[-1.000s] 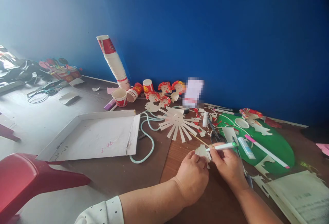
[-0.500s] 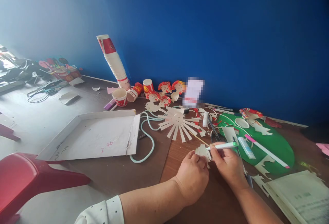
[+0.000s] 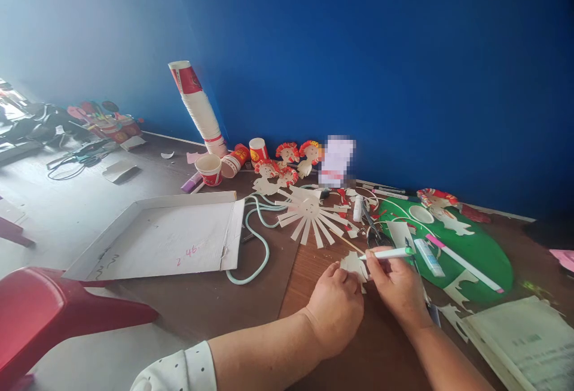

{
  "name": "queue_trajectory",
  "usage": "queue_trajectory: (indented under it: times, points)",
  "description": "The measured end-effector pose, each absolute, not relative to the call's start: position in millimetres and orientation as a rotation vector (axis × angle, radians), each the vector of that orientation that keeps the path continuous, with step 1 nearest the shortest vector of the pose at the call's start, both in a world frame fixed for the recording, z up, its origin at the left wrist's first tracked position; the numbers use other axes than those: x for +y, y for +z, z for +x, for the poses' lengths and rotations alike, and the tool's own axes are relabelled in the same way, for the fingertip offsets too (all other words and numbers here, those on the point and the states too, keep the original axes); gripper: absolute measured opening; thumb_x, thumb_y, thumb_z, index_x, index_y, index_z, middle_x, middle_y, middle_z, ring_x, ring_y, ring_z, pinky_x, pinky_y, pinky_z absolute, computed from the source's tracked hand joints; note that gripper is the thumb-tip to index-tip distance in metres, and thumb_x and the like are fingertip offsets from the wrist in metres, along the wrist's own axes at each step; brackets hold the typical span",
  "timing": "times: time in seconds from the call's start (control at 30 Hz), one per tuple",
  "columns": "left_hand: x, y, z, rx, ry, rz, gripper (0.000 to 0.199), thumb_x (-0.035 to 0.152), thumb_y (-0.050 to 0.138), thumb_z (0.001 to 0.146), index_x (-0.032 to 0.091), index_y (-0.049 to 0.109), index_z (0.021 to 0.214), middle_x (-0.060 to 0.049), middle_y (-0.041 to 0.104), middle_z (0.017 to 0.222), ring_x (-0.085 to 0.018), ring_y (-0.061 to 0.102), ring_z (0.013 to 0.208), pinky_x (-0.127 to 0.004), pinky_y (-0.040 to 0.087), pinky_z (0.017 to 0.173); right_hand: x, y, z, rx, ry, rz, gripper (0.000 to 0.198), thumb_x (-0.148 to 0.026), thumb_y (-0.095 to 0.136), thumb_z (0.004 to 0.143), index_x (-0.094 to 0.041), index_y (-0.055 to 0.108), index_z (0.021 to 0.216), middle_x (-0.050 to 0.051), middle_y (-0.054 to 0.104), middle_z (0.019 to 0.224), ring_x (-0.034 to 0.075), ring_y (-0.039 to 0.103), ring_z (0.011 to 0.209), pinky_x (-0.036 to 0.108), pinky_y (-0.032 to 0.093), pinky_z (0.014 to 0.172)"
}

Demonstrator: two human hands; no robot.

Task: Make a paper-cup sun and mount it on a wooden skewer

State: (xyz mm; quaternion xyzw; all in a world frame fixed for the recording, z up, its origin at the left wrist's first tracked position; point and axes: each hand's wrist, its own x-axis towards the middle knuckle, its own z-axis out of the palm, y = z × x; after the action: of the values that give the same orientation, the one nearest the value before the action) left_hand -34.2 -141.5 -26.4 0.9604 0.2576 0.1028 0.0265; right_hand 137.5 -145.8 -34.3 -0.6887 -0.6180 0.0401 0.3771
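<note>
My right hand grips a white marker with a green end, its tip against a small cream paper cutout. Closed on that cutout's near edge is my left hand, pressing it at the table; part of the paper lies hidden under the fingers. Just beyond sits a paper cup cut into a fan of white strips, with a small face drawn at its centre. A thin wooden stick lies between the fan and the marker. Black-handled scissors rest beyond my right hand.
Left of my hands lies a shallow white box lid beside a pale cord. A tall leaning stack of paper cups stands by the blue wall. On the green mat are a pink marker and a glue stick.
Almost nothing differs. Both hands, the marker and the cutout keep nearly the same place, with the marker tip still at the paper.
</note>
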Motion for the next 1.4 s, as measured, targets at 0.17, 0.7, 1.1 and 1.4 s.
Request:
queue_trajectory:
  times: [0.17, 0.7, 1.1, 1.4]
  points:
    - [-142, -25, -33, 0.804, 0.326, 2.975, 0.02, 0.024, 0.05, 0.085, 0.014, 0.066, 0.09, -0.008, 0.061, 0.096, -0.02, 0.052, 0.089, -0.04, 0.033, 0.102, -146, -32, 135, -1.581, 0.079, -1.745, 0.022, -0.039, 0.054, 0.085, -0.02, 0.061, 0.079, 0.006, 0.07, 0.067, 0.02, 0.066, 0.059, 0.03, 0.049, 0.059]
    - [-142, -30, -34, 0.825, 0.36, 2.997, 0.023, 0.022, 0.047, 0.085, 0.015, 0.067, 0.095, -0.008, 0.062, 0.1, -0.02, 0.053, 0.092, -0.041, 0.031, 0.105, -152, -29, 136, -1.407, 0.184, -1.672, 0.023, -0.036, 0.051, 0.088, -0.019, 0.061, 0.098, 0.005, 0.069, 0.07, 0.016, 0.063, 0.053, 0.027, 0.049, 0.052]
    - [-143, -34, -35, 0.847, 0.455, 3.056, 0.023, 0.019, 0.043, 0.087, 0.016, 0.065, 0.093, -0.008, 0.061, 0.101, -0.02, 0.052, 0.093, -0.044, 0.032, 0.101, -160, -30, 148, -1.847, -0.14, -1.873, 0.027, -0.023, 0.048, 0.085, -0.024, 0.061, 0.109, 0.004, 0.073, 0.076, 0.022, 0.07, 0.069, 0.026, 0.047, 0.051]
    - [-141, -31, -35, 0.858, 0.39, 3.046, 0.021, 0.018, 0.044, 0.086, 0.014, 0.065, 0.091, -0.007, 0.062, 0.09, -0.019, 0.055, 0.088, -0.042, 0.032, 0.102, -156, -35, 139, -1.791, 0.2, -1.869, 0.023, -0.036, 0.054, 0.083, -0.026, 0.055, 0.104, 0.003, 0.074, 0.082, 0.021, 0.07, 0.067, 0.027, 0.049, 0.052]
